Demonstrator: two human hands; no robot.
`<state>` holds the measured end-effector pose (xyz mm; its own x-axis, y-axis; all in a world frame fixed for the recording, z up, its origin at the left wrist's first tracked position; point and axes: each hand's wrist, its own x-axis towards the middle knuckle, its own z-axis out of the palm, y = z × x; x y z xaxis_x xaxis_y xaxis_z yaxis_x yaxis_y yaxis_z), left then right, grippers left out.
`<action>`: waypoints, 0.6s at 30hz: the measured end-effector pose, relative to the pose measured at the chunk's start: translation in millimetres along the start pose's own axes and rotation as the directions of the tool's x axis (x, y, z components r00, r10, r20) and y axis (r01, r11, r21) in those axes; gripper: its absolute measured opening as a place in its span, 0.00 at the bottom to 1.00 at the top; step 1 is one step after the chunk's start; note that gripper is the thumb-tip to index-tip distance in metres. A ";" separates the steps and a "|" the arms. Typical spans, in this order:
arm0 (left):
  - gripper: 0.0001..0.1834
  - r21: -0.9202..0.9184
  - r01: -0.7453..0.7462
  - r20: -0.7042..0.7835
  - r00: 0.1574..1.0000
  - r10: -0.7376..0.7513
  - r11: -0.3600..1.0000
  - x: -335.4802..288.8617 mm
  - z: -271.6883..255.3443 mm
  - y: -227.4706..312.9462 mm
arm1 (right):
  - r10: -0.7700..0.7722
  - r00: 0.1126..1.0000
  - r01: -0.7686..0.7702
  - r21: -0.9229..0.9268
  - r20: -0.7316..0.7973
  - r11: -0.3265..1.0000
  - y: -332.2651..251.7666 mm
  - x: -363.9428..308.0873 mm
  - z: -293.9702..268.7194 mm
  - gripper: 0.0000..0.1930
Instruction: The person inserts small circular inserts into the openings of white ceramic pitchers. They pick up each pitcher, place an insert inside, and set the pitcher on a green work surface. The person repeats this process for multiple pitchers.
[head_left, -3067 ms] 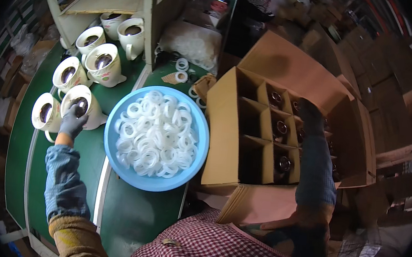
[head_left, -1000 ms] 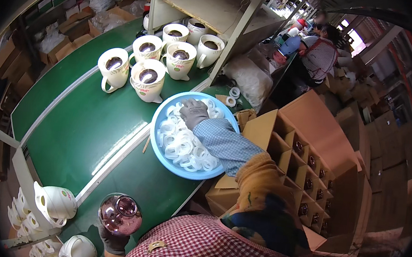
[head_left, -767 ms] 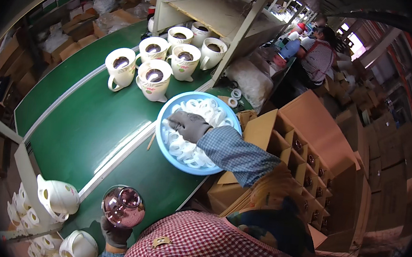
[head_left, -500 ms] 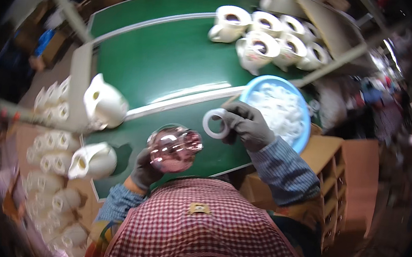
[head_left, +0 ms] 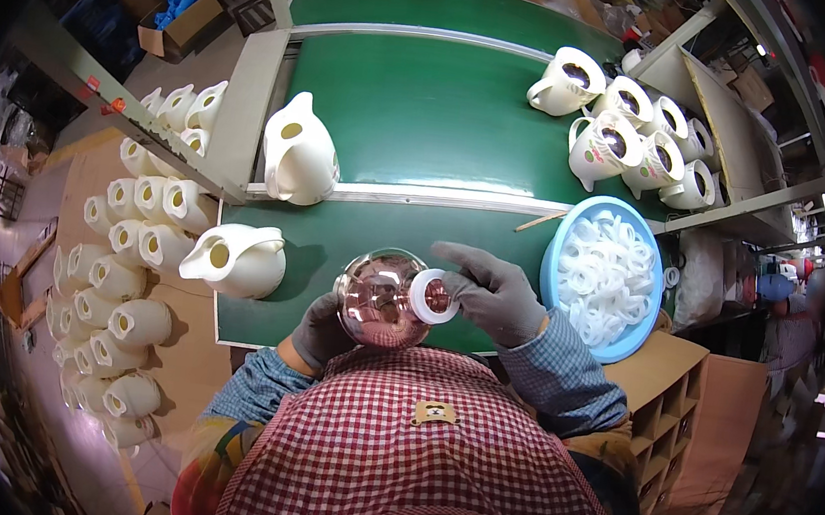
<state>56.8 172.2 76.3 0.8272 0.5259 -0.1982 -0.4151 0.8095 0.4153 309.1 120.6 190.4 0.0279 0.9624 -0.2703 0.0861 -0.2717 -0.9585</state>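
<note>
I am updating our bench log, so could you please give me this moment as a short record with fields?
Left hand: gray-gloved, holding a shiny pinkish vessel
Right hand: gray-gloved, fingers at a white ring; grip unclear
Ring position: at the vessel's mouth; whether fully seated cannot be told
Blue basin: right of the right hand, holding many white rings
Green table: two white pitchers at left; a cluster of jugs with dark openings at upper right
</note>
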 end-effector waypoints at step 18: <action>0.47 -0.222 -0.072 0.027 0.996 0.080 0.972 -6.7 19.5 10.1 | -0.670 0.669 0.735 -0.420 0.321 0.533 10.8 39.8 32.8 0.35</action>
<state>54.5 171.8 99.2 0.8013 0.5815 -0.1406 -0.5472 0.8074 0.2205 278.5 156.1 166.3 -0.3588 0.8274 0.4321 0.4849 0.5608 -0.6711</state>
